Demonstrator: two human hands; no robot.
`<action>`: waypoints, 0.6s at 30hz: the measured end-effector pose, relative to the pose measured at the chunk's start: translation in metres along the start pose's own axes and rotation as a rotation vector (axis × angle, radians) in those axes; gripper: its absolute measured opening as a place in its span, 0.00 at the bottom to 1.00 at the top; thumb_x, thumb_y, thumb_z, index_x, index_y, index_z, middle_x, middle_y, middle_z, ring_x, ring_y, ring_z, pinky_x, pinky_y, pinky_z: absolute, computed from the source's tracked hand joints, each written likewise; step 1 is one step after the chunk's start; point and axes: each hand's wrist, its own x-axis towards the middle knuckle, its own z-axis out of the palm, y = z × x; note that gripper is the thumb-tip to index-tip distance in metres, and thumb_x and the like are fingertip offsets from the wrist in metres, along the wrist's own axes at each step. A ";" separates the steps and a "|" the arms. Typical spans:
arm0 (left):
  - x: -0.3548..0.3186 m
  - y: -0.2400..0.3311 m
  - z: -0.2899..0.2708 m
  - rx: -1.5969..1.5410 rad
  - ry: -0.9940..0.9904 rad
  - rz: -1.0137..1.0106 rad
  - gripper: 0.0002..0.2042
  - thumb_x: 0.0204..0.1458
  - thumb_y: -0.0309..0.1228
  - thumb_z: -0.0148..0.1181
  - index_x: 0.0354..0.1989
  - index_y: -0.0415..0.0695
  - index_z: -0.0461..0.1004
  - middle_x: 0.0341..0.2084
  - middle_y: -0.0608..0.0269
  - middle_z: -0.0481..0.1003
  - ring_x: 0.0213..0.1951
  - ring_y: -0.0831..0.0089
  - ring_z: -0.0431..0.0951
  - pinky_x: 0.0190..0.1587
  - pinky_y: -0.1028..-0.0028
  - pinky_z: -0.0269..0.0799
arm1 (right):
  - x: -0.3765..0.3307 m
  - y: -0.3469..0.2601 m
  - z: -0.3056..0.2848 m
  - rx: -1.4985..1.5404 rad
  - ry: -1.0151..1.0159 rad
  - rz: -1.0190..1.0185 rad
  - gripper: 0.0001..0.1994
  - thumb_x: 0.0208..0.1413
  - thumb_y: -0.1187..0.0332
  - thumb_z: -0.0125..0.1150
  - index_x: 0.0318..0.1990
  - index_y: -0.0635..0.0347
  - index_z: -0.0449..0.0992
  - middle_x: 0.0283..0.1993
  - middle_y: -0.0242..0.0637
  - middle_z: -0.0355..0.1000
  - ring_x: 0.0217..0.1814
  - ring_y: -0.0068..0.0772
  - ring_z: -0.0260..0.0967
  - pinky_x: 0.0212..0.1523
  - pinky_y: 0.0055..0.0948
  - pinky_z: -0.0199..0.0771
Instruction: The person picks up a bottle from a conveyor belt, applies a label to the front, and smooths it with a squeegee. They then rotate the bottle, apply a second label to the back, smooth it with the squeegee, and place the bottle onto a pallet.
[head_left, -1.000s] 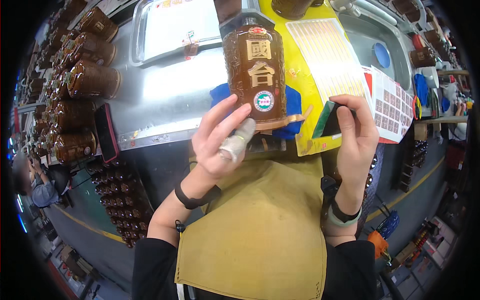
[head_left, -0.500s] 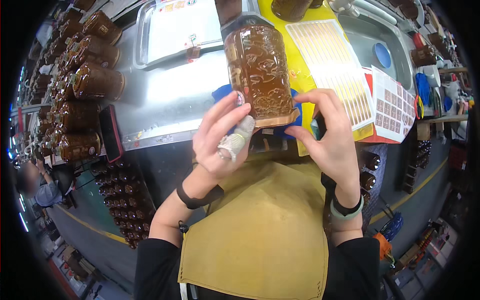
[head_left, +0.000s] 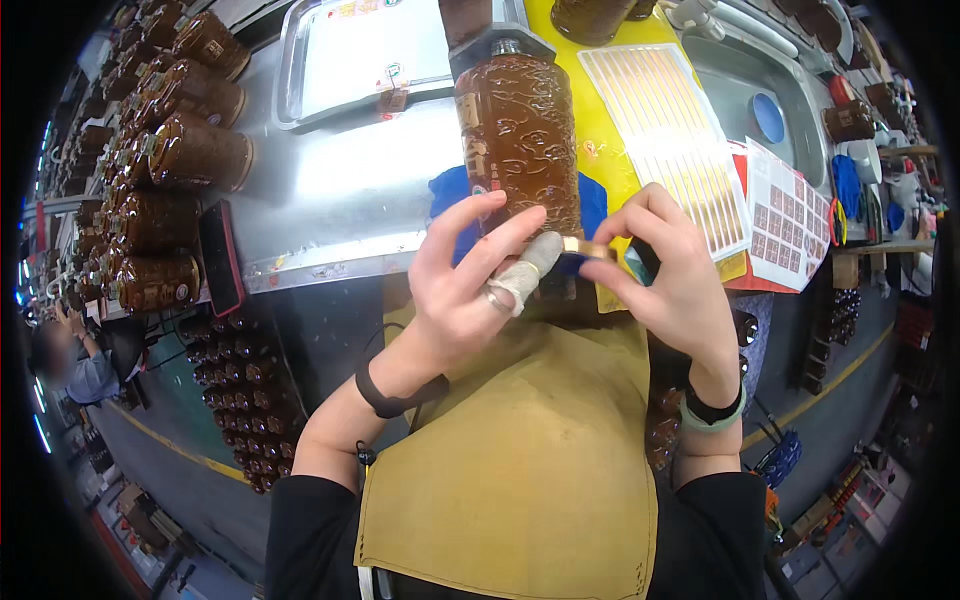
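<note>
Right hand (head_left: pixel 678 278) now pinching gold strip (head_left: pixel 578 246), left hand (head_left: pixel 462 288) spread against brown bottle (head_left: pixel 525 130), rotated since earlier

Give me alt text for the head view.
A person's left hand touches a brown embossed bottle over blue cloth; at its base, the right hand pinches a gold strip. A sheet of gold strips lies to the right.
</note>
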 end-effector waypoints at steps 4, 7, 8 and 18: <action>-0.002 -0.005 0.007 -0.042 0.191 0.018 0.09 0.42 0.13 0.70 0.32 0.38 0.82 0.43 0.55 0.83 0.49 0.49 0.81 0.43 0.63 0.85 | 0.003 -0.007 -0.007 0.220 -0.079 -0.080 0.10 0.52 0.71 0.74 0.35 0.63 0.76 0.40 0.38 0.70 0.44 0.40 0.71 0.47 0.34 0.70; -0.013 -0.010 0.012 -0.059 0.236 -0.034 0.09 0.43 0.13 0.70 0.33 0.37 0.82 0.44 0.55 0.83 0.50 0.49 0.81 0.44 0.63 0.85 | 0.007 0.002 -0.006 0.423 -0.128 -0.032 0.08 0.58 0.71 0.69 0.36 0.64 0.74 0.39 0.38 0.72 0.43 0.35 0.71 0.47 0.32 0.69; -0.013 -0.010 0.011 -0.058 0.236 -0.035 0.09 0.43 0.13 0.70 0.33 0.37 0.82 0.44 0.55 0.83 0.50 0.49 0.81 0.44 0.63 0.85 | 0.006 0.004 -0.003 0.424 -0.129 -0.032 0.08 0.58 0.71 0.69 0.36 0.64 0.74 0.39 0.38 0.72 0.43 0.35 0.71 0.47 0.32 0.69; -0.014 -0.005 0.002 0.102 0.144 0.019 0.17 0.44 0.13 0.69 0.43 0.40 0.79 0.50 0.51 0.79 0.51 0.51 0.80 0.52 0.58 0.77 | 0.003 0.020 0.005 0.359 -0.069 0.073 0.10 0.62 0.68 0.66 0.37 0.65 0.74 0.35 0.39 0.71 0.39 0.36 0.69 0.44 0.33 0.68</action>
